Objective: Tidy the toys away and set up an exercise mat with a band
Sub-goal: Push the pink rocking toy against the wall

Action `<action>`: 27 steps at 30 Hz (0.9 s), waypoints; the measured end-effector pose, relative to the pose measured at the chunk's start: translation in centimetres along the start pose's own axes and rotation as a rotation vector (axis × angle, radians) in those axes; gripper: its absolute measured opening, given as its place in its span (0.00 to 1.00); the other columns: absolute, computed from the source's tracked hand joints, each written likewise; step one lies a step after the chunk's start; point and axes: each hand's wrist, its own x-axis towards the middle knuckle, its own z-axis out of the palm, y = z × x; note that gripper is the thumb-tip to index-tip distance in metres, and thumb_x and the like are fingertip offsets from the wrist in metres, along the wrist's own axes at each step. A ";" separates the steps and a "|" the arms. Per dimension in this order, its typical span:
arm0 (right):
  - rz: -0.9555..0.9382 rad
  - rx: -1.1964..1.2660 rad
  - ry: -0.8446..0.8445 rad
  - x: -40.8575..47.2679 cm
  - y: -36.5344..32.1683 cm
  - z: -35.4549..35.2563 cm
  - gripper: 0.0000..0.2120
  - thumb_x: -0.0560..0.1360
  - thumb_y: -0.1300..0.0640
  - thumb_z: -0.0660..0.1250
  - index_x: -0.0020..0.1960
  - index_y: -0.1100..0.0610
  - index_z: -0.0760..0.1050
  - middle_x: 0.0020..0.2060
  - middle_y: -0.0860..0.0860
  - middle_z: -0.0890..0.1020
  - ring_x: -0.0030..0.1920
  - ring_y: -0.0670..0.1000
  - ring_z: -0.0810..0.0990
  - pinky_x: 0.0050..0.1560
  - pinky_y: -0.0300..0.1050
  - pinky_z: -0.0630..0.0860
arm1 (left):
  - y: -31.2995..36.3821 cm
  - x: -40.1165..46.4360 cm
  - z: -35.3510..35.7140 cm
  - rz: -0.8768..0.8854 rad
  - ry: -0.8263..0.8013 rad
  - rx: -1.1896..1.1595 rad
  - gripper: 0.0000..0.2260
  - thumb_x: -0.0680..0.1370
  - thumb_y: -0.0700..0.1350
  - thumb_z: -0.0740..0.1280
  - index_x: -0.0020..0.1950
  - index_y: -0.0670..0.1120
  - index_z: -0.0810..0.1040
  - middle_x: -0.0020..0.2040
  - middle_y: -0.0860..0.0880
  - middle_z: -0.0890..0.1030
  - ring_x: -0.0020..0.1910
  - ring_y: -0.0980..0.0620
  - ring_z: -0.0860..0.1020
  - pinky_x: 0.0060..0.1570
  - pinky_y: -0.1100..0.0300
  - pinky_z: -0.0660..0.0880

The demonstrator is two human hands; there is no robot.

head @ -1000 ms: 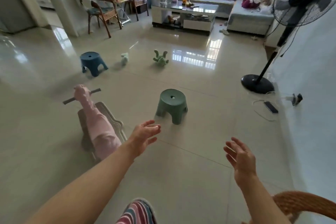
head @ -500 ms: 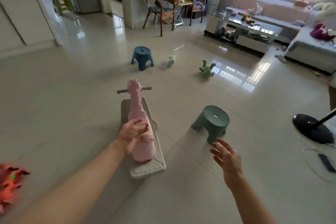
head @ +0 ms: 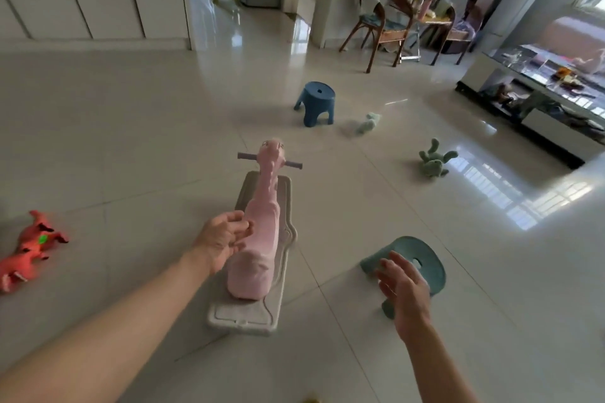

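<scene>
While both hands hang empty with fingers loosely spread, one pink rocking horse [head: 262,239] on a grey base lies between them, its long axis running away from the person, head and grey handlebar at the far end. Its flank is just beside the left hand [head: 221,239]; the right hand [head: 404,288] overlaps one green stool [head: 415,263]. Beyond the hands stand one blue stool [head: 316,103] and two green plush toys [head: 433,160], and two red toy animals [head: 29,249] lie left of the left hand.

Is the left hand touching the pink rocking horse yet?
Cannot tell. In the head view the left hand overlaps the side of the pink rocking horse, its fingers curled against the edge, but neither contact nor a gap shows plainly.
</scene>
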 end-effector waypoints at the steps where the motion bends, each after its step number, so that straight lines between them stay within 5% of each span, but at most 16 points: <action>1: 0.007 -0.010 -0.010 1.7 -0.7 -1.3 0.11 0.76 0.63 0.63 0.59 0.58 0.75 0.46 0.55 0.80 0.43 0.51 0.79 0.48 0.44 0.74 | -0.7 0.4 1.8 0.000 0.019 -0.012 0.10 0.76 0.32 0.60 0.53 0.44 0.70 0.42 0.45 0.78 0.40 0.50 0.76 0.40 0.56 0.68; 12: 0.040 -0.110 -0.183 14.8 -6.6 -6.0 0.10 0.77 0.62 0.63 0.57 0.54 0.75 0.47 0.52 0.80 0.45 0.50 0.80 0.54 0.46 0.73 | -3.6 4.5 13.5 -0.029 0.174 -0.046 0.14 0.76 0.32 0.61 0.59 0.45 0.69 0.42 0.46 0.78 0.41 0.52 0.76 0.38 0.58 0.69; 21: 0.016 -0.232 -0.327 27.7 -9.9 -1.5 0.13 0.77 0.62 0.62 0.62 0.57 0.73 0.52 0.56 0.79 0.46 0.51 0.79 0.55 0.47 0.72 | -1.8 14.3 16.1 -0.028 0.305 -0.138 0.17 0.76 0.33 0.62 0.63 0.44 0.69 0.41 0.47 0.78 0.40 0.52 0.77 0.45 0.56 0.68; 27: -0.007 -0.328 -0.411 34.6 -13.7 3.2 0.14 0.77 0.63 0.62 0.62 0.58 0.72 0.53 0.57 0.78 0.47 0.53 0.79 0.58 0.50 0.72 | -0.5 20.0 18.4 -0.042 0.370 -0.243 0.17 0.76 0.33 0.63 0.63 0.43 0.70 0.44 0.46 0.78 0.38 0.52 0.77 0.40 0.59 0.69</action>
